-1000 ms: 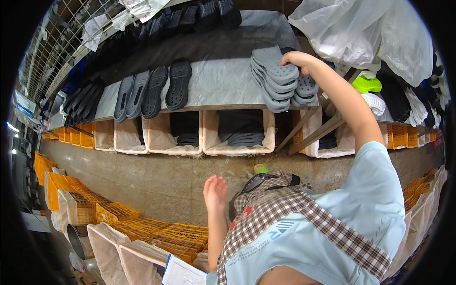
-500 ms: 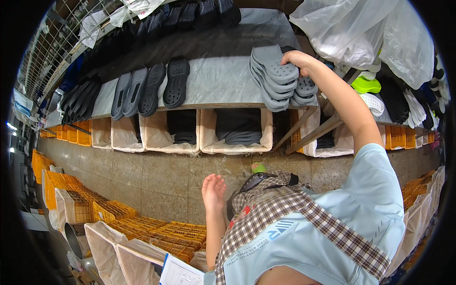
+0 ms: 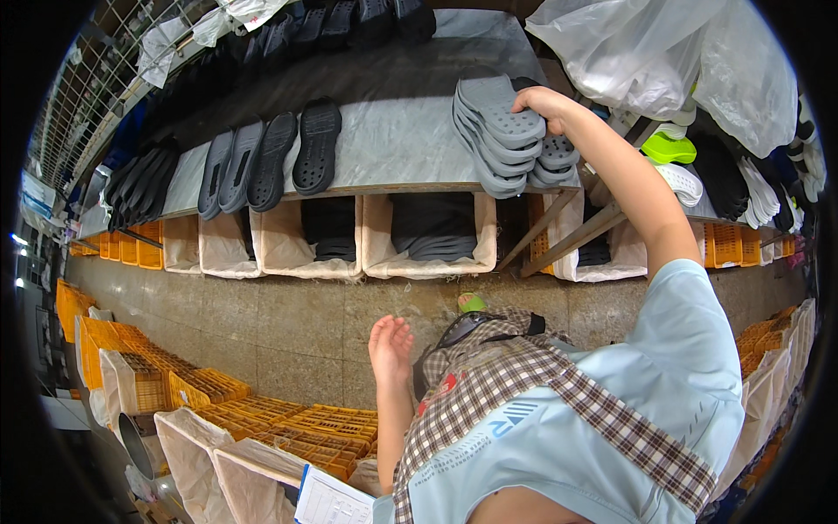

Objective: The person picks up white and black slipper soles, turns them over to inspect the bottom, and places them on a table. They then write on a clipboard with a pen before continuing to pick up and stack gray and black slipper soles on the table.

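At the right end of the table stands a stack of grey shoe soles (image 3: 498, 109) with holes in the top, leaning over one another. My right hand (image 3: 543, 106) is at the right edge of the uppermost sole, its fingers closed on that edge and partly hidden. Behind it, more grey soles (image 3: 556, 159) are piled close by. My left hand (image 3: 390, 343) hangs in the air before my checked apron (image 3: 489, 375), over the floor; its fingers are loosely bent, with nothing in them.
Dark soles (image 3: 318, 146) lie apart along the table's front edge (image 3: 410, 187). Lined baskets (image 3: 429, 269) of dark pieces stand underneath. Slanting table legs (image 3: 572, 237) are at the right, near clear plastic bags (image 3: 611, 61). Yellow crates (image 3: 327, 428) and a clipboard (image 3: 334, 499) sit behind, lower left.
The whole view has shifted slightly, so the table appears a little further left and higher. My right hand stays at the top grey sole; my left hand has hardly moved.
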Tool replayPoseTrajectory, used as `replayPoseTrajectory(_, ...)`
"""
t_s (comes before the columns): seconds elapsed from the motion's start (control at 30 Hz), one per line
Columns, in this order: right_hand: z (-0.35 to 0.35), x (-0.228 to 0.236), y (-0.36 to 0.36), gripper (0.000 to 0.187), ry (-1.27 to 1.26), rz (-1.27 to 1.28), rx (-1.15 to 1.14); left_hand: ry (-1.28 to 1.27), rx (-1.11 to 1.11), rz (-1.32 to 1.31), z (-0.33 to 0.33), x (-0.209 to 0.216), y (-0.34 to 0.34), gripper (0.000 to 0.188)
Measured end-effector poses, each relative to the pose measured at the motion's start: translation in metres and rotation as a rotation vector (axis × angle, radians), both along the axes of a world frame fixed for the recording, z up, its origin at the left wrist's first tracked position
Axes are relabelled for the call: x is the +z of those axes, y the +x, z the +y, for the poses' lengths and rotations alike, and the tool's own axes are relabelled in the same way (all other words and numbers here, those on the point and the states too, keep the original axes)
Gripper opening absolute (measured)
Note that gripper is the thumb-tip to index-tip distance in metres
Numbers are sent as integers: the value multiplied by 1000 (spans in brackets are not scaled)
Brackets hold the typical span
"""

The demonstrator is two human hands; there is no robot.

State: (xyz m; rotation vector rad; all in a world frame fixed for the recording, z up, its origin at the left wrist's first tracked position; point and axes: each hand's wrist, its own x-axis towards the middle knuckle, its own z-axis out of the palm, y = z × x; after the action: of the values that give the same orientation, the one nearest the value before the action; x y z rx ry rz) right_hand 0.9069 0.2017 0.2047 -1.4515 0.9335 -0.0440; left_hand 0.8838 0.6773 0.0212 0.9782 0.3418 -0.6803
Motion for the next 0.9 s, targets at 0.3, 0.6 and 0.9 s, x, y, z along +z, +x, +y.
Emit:
replayPoseTrajectory(0.3,2,-2,-2,20,6,-19,-17,15,5,2,2,-2,-1,15)
replayPoseTrajectory(0.6,18,11,-7,45,-112,-121,-9,27,8,17,2,-3,-4,11)
replayPoseTrajectory(0.9,140,-53,-90,16,-1193,-688,531,353,-133,-149,53,-150,-26,5)
